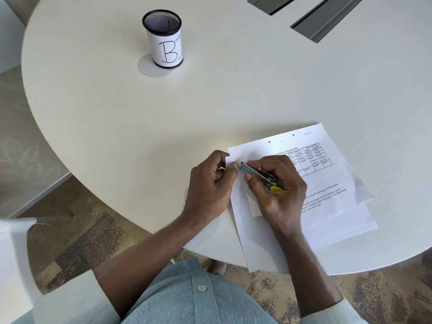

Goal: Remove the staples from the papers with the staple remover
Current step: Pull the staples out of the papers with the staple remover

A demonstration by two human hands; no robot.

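A small stack of printed papers (332,206) lies near the front edge of the round white table (163,118), its sheets fanned apart at the right. My left hand (211,183) pinches the papers' upper left corner, thumb on top. My right hand (278,190) grips a metal staple remover (258,172) with a yellow end, its tip pressed at that same corner beside my left thumb. The staple itself is hidden under the tool and fingers.
A black mesh pen cup (164,38) wrapped in a white label marked "B" stands at the far side of the table. Two grey cable hatches (325,17) are set into the top at the back right. Patterned carpet lies beyond the table's edge.
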